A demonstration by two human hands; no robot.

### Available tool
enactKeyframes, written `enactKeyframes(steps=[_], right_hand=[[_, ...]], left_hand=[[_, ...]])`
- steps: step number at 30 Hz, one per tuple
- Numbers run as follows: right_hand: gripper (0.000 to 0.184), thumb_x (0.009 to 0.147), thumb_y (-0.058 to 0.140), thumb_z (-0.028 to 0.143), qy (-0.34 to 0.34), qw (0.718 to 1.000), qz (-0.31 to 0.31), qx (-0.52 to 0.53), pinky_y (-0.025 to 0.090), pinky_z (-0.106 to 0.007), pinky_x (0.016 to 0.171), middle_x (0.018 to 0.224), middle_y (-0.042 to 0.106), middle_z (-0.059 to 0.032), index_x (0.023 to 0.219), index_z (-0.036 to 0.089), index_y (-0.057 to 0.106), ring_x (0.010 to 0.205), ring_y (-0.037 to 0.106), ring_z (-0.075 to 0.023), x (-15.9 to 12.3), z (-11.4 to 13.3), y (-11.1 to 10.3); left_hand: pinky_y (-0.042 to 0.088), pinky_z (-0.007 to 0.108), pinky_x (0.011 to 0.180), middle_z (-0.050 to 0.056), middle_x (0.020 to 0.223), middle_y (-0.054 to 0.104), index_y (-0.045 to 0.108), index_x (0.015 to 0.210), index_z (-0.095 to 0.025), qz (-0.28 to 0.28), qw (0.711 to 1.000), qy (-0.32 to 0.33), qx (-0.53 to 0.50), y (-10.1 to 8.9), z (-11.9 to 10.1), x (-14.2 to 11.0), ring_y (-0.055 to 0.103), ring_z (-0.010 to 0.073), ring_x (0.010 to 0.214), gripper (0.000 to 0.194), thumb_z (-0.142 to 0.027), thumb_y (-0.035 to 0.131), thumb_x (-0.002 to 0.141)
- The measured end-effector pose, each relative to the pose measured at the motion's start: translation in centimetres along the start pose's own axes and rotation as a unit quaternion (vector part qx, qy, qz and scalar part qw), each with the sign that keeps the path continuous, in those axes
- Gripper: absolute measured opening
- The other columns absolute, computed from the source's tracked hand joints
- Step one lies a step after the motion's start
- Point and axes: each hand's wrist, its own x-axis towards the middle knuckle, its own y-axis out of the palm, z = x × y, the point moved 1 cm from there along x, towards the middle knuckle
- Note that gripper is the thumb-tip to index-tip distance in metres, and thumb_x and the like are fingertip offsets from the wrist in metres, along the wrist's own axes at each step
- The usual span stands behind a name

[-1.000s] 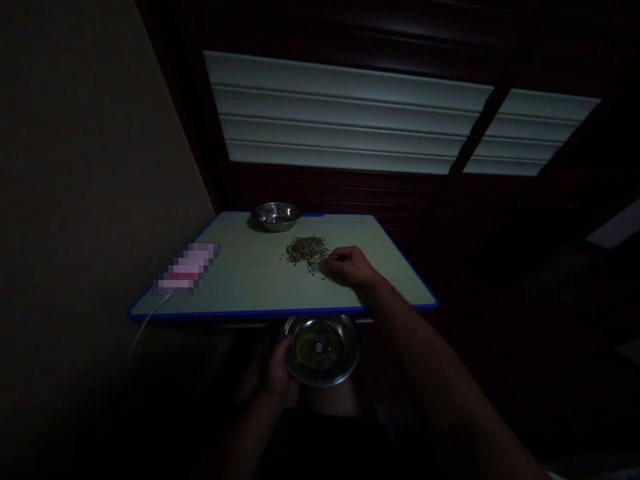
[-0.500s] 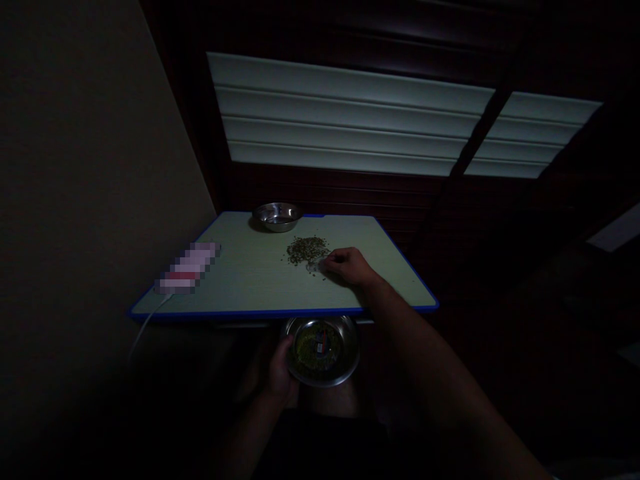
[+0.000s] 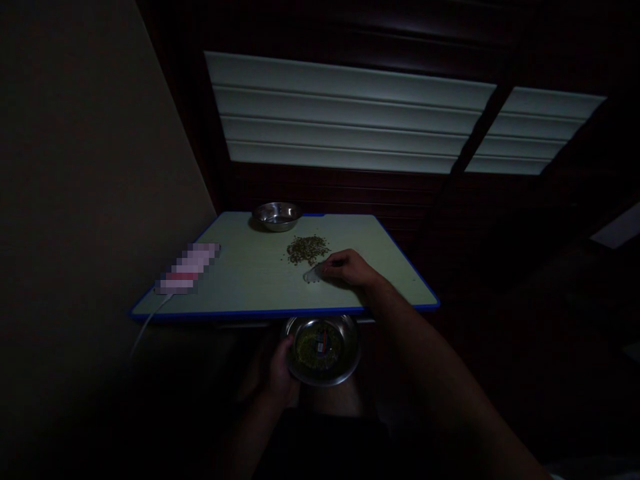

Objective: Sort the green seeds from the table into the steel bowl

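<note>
My left hand (image 3: pixel 281 371) grips the rim of a steel bowl (image 3: pixel 323 349) held just below the front edge of a small pale table (image 3: pixel 240 280). The bowl holds greenish grains. My right hand (image 3: pixel 350 270) rests on the table with its fingers curled around a small pale object (image 3: pixel 311 275) that I cannot name. A loose pile of small dark grains (image 3: pixel 307 249) lies on the table just beyond that hand.
A second steel bowl (image 3: pixel 276 215) stands at the table's far edge. A blurred pink and white item (image 3: pixel 187 268) with a white cable lies at the left. A wall is close on the left; dark panelling stands behind. The room is dim.
My right hand has drawn a little toward me and to the left, bringing the small pale object away from the grain pile. My left hand and its bowl stay put.
</note>
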Motion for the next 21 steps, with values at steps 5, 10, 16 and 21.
enactKeyframes(steps=[5,10,16,21], right_hand=[[0.02,0.065,0.063,0.036,-0.038,0.989,-0.143,-0.027,0.038,-0.026,0.059,0.061,0.058,0.0,0.063,0.017,0.063,0.06,0.049,-0.0127,0.39,-0.32,-0.59],[0.015,0.065,0.056,0.032,-0.054,0.979,-0.175,-0.088,0.038,-0.027,0.064,0.063,0.059,0.0004,0.065,0.018,0.061,0.063,0.051,-0.0132,0.63,-0.52,-0.89],[0.017,0.066,0.055,0.032,-0.067,0.982,-0.143,-0.102,0.038,-0.027,0.064,0.063,0.058,0.0002,0.066,0.017,0.062,0.063,0.05,-0.0134,0.31,-0.23,-0.65],[0.02,0.065,0.056,0.036,-0.066,0.987,-0.125,-0.076,0.037,-0.026,0.062,0.061,0.056,0.0014,0.065,0.016,0.061,0.061,0.047,-0.0121,0.37,-0.26,-0.61]], left_hand=[[0.053,0.048,0.097,0.013,0.087,0.078,0.074,0.085,-0.014,0.011,1.0,-0.018,-0.002,0.19,-0.19,-0.36,0.068,0.035,0.11,0.021,-0.027,0.061,0.075],[0.052,0.046,0.099,0.013,0.087,0.078,0.074,0.085,-0.013,0.015,1.0,-0.017,-0.008,0.23,-0.32,-0.52,0.067,0.035,0.112,0.023,-0.028,0.061,0.076],[0.052,0.049,0.098,0.013,0.091,0.079,0.075,0.085,-0.015,0.012,0.999,-0.028,-0.01,0.22,-0.13,-0.48,0.065,0.0364,0.115,0.021,-0.029,0.062,0.076],[0.052,0.048,0.099,0.012,0.084,0.078,0.074,0.082,-0.015,0.006,0.999,-0.037,-0.02,0.62,-0.2,-0.8,0.068,0.0351,0.11,0.021,-0.028,0.059,0.077]])
